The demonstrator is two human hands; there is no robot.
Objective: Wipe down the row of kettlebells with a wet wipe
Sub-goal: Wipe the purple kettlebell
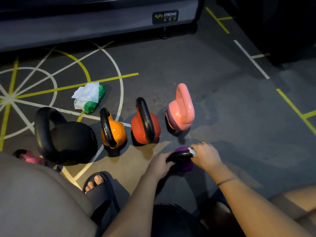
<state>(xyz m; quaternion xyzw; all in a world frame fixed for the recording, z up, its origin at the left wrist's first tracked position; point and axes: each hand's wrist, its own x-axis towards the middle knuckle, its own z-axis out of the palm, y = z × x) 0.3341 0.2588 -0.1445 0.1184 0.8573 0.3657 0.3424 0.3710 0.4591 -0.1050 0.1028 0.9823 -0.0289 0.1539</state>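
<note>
Dark grey gym floor (pixel 222 100), painted with yellow and white lines, is occupied by a row of four kettlebells. A large black kettlebell (pixel 71 141) is placed at the left. It is followed by a small orange kettlebell (pixel 116 132) with a black handle, a red kettlebell (pixel 136 127) with a black handle, and an all-pink kettlebell (pixel 180 110) at the right.

A small purple kettlebell (pixel 183 165) with a black handle is set nearer the person, in front of the gap between the red and pink ones. Its handle is gripped at the left end by the left hand (pixel 159 165), the fingers being curled round it. A white wet wipe (pixel 192 151) is held in the curled fingers of the right hand (pixel 206 157) and pressed against the handle's right end.

A green and white pack of wipes (pixel 89 97), with loose sheets on top, is seen on the floor beyond the row. A foot in a black sandal (pixel 97 183) is planted near the black kettlebell.
</note>
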